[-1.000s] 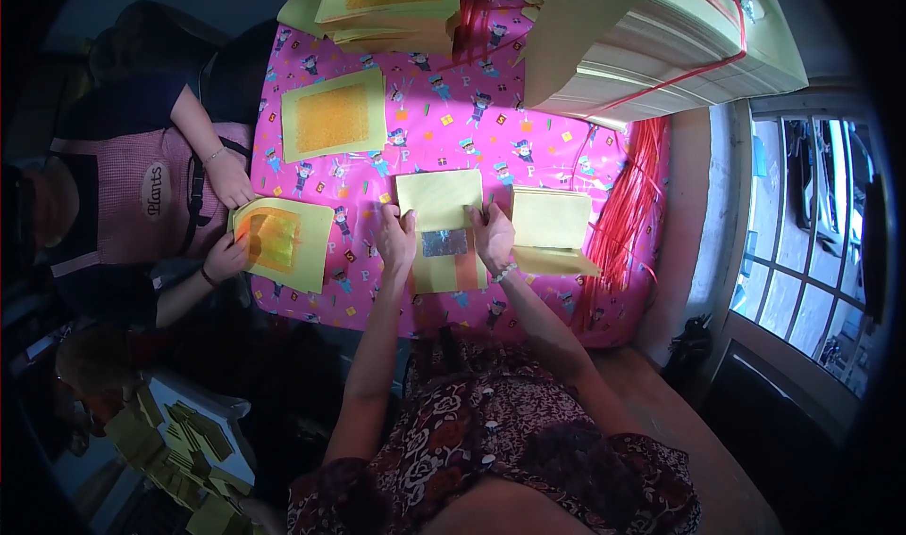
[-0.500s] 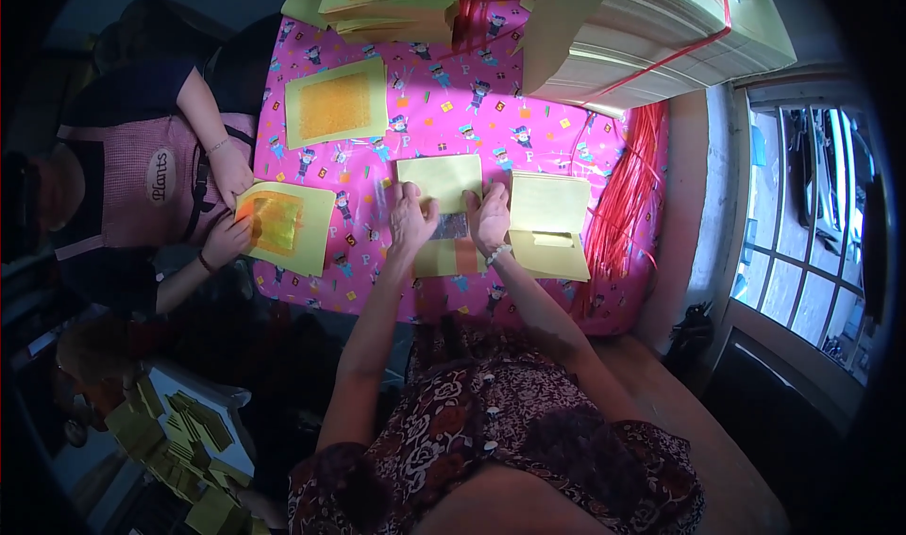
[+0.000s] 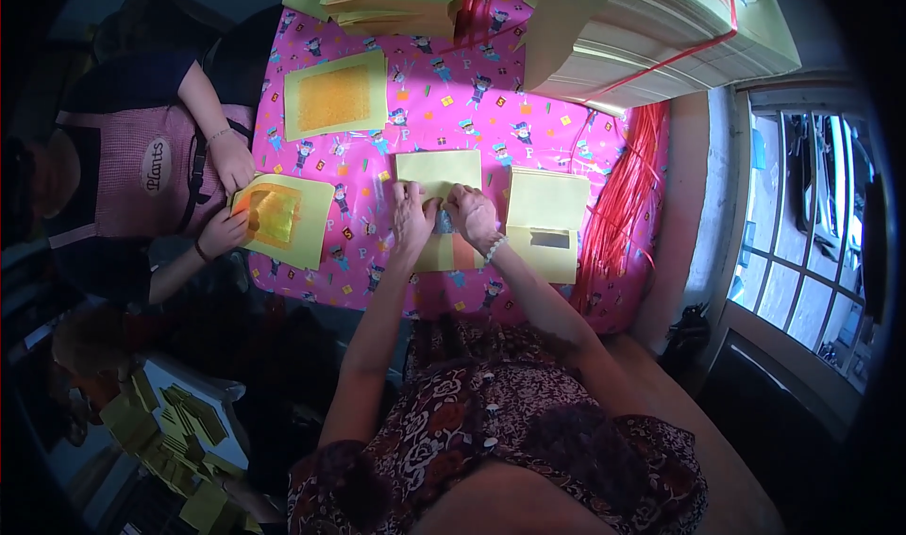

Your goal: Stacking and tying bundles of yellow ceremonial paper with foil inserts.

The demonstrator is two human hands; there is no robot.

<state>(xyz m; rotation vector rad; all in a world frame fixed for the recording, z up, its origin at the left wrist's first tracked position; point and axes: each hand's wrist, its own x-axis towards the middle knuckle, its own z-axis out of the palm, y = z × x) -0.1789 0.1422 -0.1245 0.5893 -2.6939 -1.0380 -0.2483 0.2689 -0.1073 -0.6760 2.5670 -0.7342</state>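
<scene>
Sheet of yellow paper [image 3: 439,169] lies at twelve o'clock from our curled left hand [image 3: 412,220] and right hand [image 3: 477,219], both touching (whether pinching, we can't tell).

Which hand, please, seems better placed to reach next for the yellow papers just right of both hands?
Probably the right hand: it is nearer those yellow papers, while the left hand is farther off.
</scene>
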